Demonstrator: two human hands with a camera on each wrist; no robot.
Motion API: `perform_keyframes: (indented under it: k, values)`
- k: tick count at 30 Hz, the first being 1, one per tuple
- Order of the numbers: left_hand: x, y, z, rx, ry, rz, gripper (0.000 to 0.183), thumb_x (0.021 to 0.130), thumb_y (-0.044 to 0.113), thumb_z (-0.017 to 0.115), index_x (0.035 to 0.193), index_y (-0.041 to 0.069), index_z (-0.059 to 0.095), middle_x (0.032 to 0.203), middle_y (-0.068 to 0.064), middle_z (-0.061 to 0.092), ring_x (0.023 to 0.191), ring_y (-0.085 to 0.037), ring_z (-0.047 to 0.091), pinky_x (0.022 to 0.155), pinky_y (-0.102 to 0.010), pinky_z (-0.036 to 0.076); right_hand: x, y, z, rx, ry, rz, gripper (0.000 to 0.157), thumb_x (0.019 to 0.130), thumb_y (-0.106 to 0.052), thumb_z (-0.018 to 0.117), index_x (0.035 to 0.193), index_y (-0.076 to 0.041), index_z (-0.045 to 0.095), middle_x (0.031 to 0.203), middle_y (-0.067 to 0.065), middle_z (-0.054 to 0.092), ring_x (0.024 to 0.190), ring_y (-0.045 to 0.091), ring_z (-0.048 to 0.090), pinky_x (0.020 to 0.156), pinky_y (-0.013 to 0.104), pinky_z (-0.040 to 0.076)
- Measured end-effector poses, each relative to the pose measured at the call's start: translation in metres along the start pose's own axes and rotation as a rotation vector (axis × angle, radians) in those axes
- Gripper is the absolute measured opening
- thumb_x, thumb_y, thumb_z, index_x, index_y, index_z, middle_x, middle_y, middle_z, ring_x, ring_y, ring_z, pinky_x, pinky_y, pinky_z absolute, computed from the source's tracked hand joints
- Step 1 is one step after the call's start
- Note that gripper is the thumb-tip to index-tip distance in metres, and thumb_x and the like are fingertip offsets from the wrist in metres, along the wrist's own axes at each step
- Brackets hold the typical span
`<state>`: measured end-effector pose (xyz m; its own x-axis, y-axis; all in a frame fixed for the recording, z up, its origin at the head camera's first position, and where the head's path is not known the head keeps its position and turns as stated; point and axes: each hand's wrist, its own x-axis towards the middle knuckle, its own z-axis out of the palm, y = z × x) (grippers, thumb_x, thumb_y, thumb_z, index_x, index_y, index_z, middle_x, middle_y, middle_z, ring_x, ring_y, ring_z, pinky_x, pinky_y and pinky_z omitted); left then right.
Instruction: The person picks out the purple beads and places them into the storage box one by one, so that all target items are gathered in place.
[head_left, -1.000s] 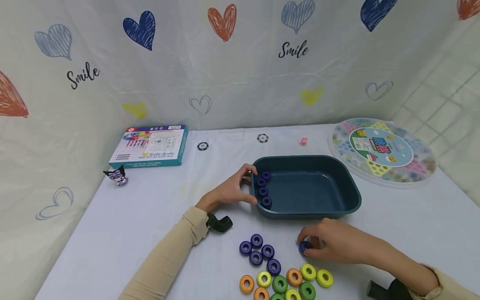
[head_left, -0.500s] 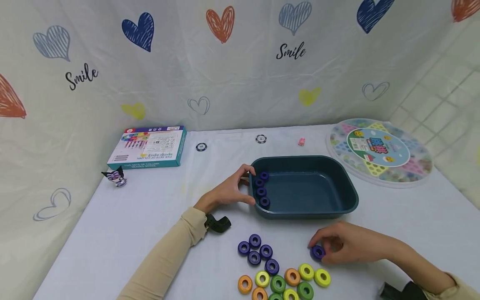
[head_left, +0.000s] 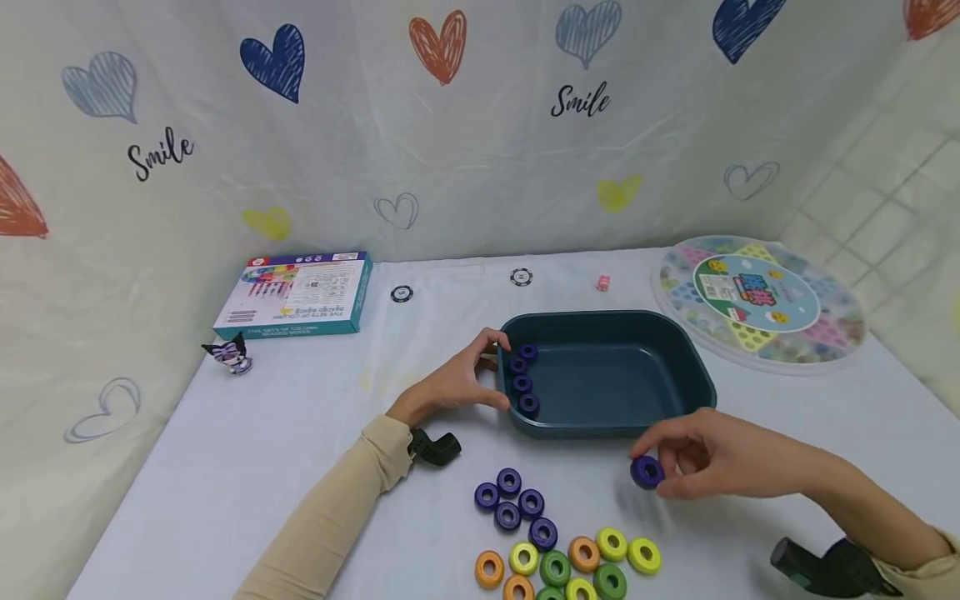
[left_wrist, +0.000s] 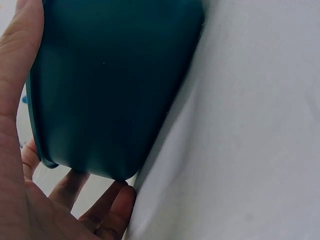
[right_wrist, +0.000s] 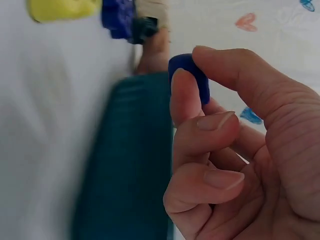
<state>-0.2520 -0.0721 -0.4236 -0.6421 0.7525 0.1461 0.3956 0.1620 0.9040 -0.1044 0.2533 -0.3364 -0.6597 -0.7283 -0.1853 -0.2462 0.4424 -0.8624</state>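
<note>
My right hand (head_left: 720, 458) pinches a dark blue ring bead (head_left: 647, 472) between thumb and index finger, just in front of the tray's near right corner. The same bead (right_wrist: 187, 72) shows edge-on in the right wrist view. With thumb and fingers spread, my left hand (head_left: 468, 375) holds the left end of a dark teal tray (head_left: 615, 433). Its fingers (left_wrist: 117, 205) press against the tray's outer wall in the left wrist view. Inside the tray, several dark blue beads (head_left: 522, 383) line the left wall. More dark blue beads (head_left: 507, 516) lie grouped on the white cloth nearer me.
Orange (head_left: 489, 569), yellow (head_left: 611, 543) and green beads (head_left: 555, 568) lie at the near edge. A flat game box (head_left: 292, 296) and a small figurine (head_left: 231, 354) stand at left. Behind the tray are two chips (head_left: 521, 277) and a pink trinket (head_left: 603, 283). A round lidded board (head_left: 761, 304) lies right.
My right hand has lifted the dark blue bead off the cloth and carried it right and toward the tray. The left hand keeps its hold on the tray.
</note>
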Motion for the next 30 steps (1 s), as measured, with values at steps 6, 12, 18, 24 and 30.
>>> perform_keyframes:
  k: [6,12,18,24,30]
  values:
    - [-0.001,0.001,-0.001,-0.001,-0.001,0.011,0.080,0.060,0.053,0.077,0.119,0.021,0.033,0.128,-0.008,0.036,0.106,-0.020,0.048,0.091,-0.034,0.039,0.013,-0.018,-0.027,-0.107,0.092,0.022,0.029,0.085,-0.019,0.063,0.112,-0.011,0.055,0.074,0.000,0.057,0.053,0.013,0.049,0.046,0.025,0.044]
    - [0.000,0.000,0.001,0.007,0.001,0.016,0.082,0.058,0.060,0.074,0.118,0.023,0.033,0.127,-0.005,0.037,0.105,-0.018,0.048,0.091,-0.032,0.039,0.042,-0.016,-0.045,-0.185,0.103,0.143,0.035,0.084,-0.030,0.063,0.112,-0.013,0.052,0.071,0.007,0.059,0.052,0.020,0.054,0.053,0.030,0.048]
    - [-0.001,0.000,0.001,0.007,0.006,0.013,0.083,0.056,0.064,0.072,0.118,0.024,0.033,0.128,-0.005,0.036,0.106,-0.018,0.047,0.091,-0.031,0.039,0.076,-0.012,-0.061,-0.223,0.077,0.173,0.037,0.083,-0.031,0.064,0.112,-0.010,0.052,0.070,0.011,0.061,0.055,0.023,0.058,0.051,0.031,0.047]
    - [-0.001,0.000,0.000,-0.001,0.004,0.017,0.084,0.057,0.062,0.073,0.118,0.022,0.033,0.128,-0.005,0.037,0.106,-0.019,0.047,0.091,-0.031,0.039,0.111,-0.004,-0.069,-0.236,0.048,0.239,0.038,0.083,-0.027,0.065,0.111,-0.005,0.052,0.072,0.008,0.064,0.059,0.024,0.061,0.052,0.035,0.049]
    - [-0.001,0.000,0.000,-0.013,-0.006,0.005,0.080,0.060,0.057,0.074,0.119,0.022,0.033,0.129,-0.004,0.037,0.108,-0.020,0.047,0.092,-0.034,0.038,0.136,0.004,-0.070,-0.234,0.022,0.327,0.040,0.082,-0.022,0.065,0.112,-0.002,0.050,0.074,0.005,0.065,0.062,0.020,0.063,0.055,0.033,0.052]
